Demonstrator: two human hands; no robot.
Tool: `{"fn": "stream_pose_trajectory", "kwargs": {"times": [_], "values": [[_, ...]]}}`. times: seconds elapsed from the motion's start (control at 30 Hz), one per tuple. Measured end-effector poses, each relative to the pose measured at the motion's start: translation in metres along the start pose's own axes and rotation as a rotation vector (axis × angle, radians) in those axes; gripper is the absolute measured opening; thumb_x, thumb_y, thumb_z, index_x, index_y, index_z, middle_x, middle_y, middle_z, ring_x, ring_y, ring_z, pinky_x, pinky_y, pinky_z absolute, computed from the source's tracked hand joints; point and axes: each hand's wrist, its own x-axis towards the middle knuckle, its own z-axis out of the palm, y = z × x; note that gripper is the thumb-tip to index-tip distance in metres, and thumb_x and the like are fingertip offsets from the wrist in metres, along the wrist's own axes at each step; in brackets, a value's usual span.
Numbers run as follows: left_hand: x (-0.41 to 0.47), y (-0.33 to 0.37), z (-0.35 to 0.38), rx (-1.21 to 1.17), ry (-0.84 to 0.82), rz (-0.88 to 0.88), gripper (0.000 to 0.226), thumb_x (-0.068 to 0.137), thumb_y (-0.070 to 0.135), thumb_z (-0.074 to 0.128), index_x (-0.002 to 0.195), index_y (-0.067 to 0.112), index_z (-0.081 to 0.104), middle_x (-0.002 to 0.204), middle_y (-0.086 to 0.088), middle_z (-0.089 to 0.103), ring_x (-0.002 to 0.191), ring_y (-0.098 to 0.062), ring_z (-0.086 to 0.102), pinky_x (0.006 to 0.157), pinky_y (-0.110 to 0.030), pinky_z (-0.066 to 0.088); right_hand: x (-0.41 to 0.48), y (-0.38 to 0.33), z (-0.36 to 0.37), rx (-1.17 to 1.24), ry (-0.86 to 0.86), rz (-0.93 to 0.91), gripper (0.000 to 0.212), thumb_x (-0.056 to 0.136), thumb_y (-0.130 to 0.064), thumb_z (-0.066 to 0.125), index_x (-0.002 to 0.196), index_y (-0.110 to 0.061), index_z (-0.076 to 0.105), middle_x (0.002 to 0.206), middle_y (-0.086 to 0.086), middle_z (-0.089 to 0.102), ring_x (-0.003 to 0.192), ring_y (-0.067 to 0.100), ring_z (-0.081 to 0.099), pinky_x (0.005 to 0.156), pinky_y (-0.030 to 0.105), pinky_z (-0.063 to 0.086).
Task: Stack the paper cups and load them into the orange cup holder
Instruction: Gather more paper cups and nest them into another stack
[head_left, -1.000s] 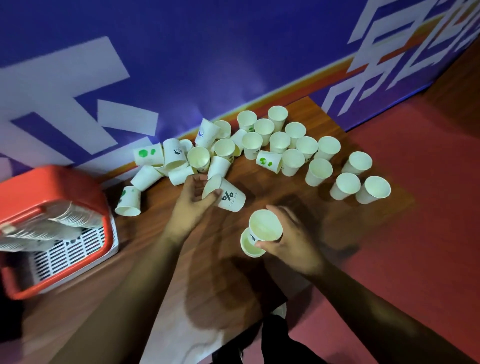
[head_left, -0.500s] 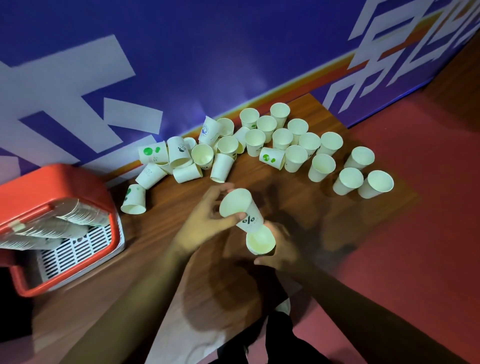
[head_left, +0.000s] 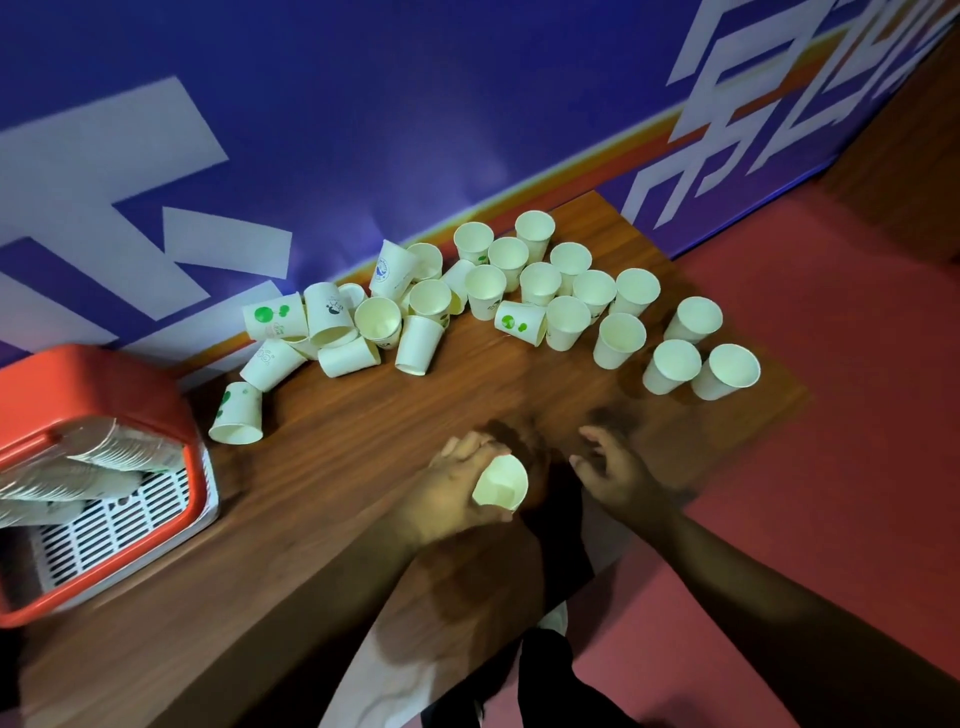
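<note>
The brown wood-grain table (head_left: 332, 467) ends close under the person's arms, so anything dropped near the hands could roll off onto the red floor (head_left: 831, 519). The orange plastic cup holder with a white slotted base (head_left: 98, 384) sits at the table's left end, well apart from the hands, with rows of nested cups (head_left: 119, 452) already lying in it. Carrying a loose stack that far risks the cups sliding apart. The scatter of loose white paper cups (head_left: 565, 322) lies along the blue wall, upright at the right and many tipped over at the left. A careless reach could topple the standing ones or set the fallen ones rolling. The left hand (head_left: 447, 488) is curled round a white paper cup (head_left: 501, 484) with its mouth toward the camera; whether others are nested beneath cannot be told. The right hand (head_left: 615, 467) hovers just beside it, fingers loosely spread, gripping nothing. A hard squeeze would likely crease the thin rim and jam the next cup
</note>
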Motion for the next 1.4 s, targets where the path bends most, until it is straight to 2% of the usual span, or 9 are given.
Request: {"fn": "stream_pose_trajectory", "kwargs": {"times": [0.1,0.17,0.33,0.43,0.73,0.93,1.17,1.27,1.4], "values": [[0.009,-0.003,-0.010,-0.026,-0.033,-0.021,0.084,0.069,0.071,0.068,0.141,0.037,0.042,0.140,0.018,0.036,0.131,-0.010,0.033,0.113,-0.040,0.030,0.013,0.001,-0.011,-0.024,0.021,-0.037,0.043,0.091,-0.035,0.062,0.131,-0.024,0.051,0.133,0.000,0.049,0.119,0.015,0.052,0.094,0.029,0.045],[0.020,-0.007,-0.028,-0.158,-0.004,-0.162,0.079,0.073,0.070,0.067,0.141,0.038,0.041,0.144,0.016,0.033,0.141,-0.010,0.023,0.117,-0.036,0.021,0.025,-0.003,-0.020,-0.066,0.013,-0.042,0.043,0.092,-0.037,0.060,0.132,-0.025,0.049,0.135,0.001,0.047,0.122,0.017,0.050,0.100,0.036,0.047],[0.066,-0.035,-0.070,-0.132,0.307,-0.488,0.059,0.086,0.050,0.066,0.135,0.021,0.048,0.135,-0.004,0.047,0.119,-0.023,0.051,0.094,-0.033,0.043,0.066,-0.029,-0.029,-0.194,0.032,-0.065,0.048,0.094,-0.036,0.057,0.137,-0.020,0.045,0.141,0.006,0.043,0.127,0.023,0.049,0.105,0.046,0.045],[0.095,-0.053,-0.092,-0.025,0.318,-0.559,0.057,0.087,0.040,0.068,0.134,0.014,0.048,0.134,-0.009,0.049,0.116,-0.026,0.052,0.096,-0.038,0.044,0.092,-0.046,-0.025,-0.267,0.087,-0.112,0.047,0.093,-0.031,0.058,0.135,-0.013,0.048,0.135,0.011,0.046,0.122,0.027,0.052,0.101,0.046,0.047],[0.146,-0.091,-0.108,0.232,0.183,-0.588,0.071,0.089,0.038,0.067,0.150,0.021,0.035,0.141,-0.018,0.038,0.131,-0.036,0.037,0.107,-0.046,0.037,0.168,-0.088,-0.009,-0.523,0.259,-0.170,0.047,0.088,-0.023,0.063,0.128,-0.003,0.050,0.131,0.017,0.048,0.115,0.033,0.055,0.090,0.037,0.048],[0.146,-0.112,-0.095,0.370,0.178,-0.522,0.051,0.090,0.034,0.066,0.138,0.023,0.054,0.138,-0.017,0.038,0.126,-0.036,0.034,0.106,-0.045,0.038,0.191,-0.076,-0.005,-0.652,0.235,-0.119,0.036,0.085,-0.016,0.063,0.118,-0.002,0.055,0.116,0.016,0.057,0.104,0.032,0.060,0.079,0.037,0.051],[0.149,-0.124,-0.086,0.370,0.180,-0.519,0.072,0.091,0.037,0.064,0.153,0.027,0.029,0.131,-0.021,0.038,0.122,-0.038,0.039,0.100,-0.048,0.043,0.197,-0.060,0.000,-0.797,0.222,-0.148,0.011,0.078,-0.004,0.063,0.089,-0.006,0.065,0.089,0.012,0.066,0.084,0.031,0.064,0.066,0.035,0.051],[0.151,-0.126,-0.087,0.341,0.234,-0.510,0.059,0.091,0.029,0.062,0.146,0.023,0.040,0.120,-0.022,0.044,0.118,-0.041,0.042,0.096,-0.049,0.043,0.195,-0.058,0.003,-0.816,0.234,-0.174,0.006,0.076,-0.004,0.066,0.079,-0.008,0.065,0.078,0.010,0.066,0.074,0.029,0.064,0.059,0.033,0.049],[0.143,-0.129,-0.085,0.306,0.259,-0.488,0.043,0.089,0.027,0.066,0.129,0.015,0.054,0.108,-0.023,0.048,0.111,-0.041,0.044,0.091,-0.049,0.044,0.180,-0.060,0.002,-0.741,0.273,-0.237,0.006,0.081,-0.010,0.065,0.085,-0.007,0.066,0.085,0.012,0.067,0.080,0.029,0.063,0.065,0.036,0.052]]}}
